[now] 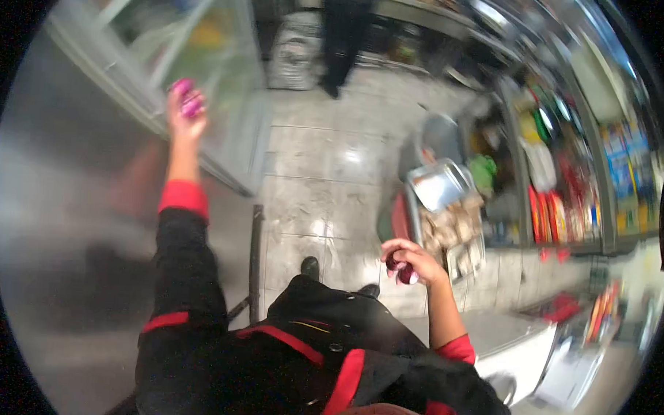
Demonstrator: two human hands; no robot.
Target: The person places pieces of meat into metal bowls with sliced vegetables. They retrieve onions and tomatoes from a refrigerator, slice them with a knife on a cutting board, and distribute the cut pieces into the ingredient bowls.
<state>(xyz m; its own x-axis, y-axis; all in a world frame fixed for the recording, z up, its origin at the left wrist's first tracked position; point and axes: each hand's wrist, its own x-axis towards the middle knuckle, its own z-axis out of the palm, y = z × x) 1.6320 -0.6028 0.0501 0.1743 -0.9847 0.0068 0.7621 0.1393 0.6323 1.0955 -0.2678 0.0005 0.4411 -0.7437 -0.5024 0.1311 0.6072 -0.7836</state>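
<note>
My left hand (186,125) is raised over the steel counter (75,220), closed around bright purple pieces that look like red onion (191,104). Beside it stands a glass-fronted cabinet (237,109). At waist height over the floor, my right hand (426,267) curls around dark purple red onions (403,268), one showing a pale patch. Some of the fingers are blurred, and I cannot count the onions in either hand.
Right of the tiled floor (319,156) stand a grey bin (440,138), a metal tray (441,186) and brown lumpy items (448,230). Shelves of packets (558,215) line the right side. A white sack (296,49) and a person's dark trouser leg (345,32) are at the back.
</note>
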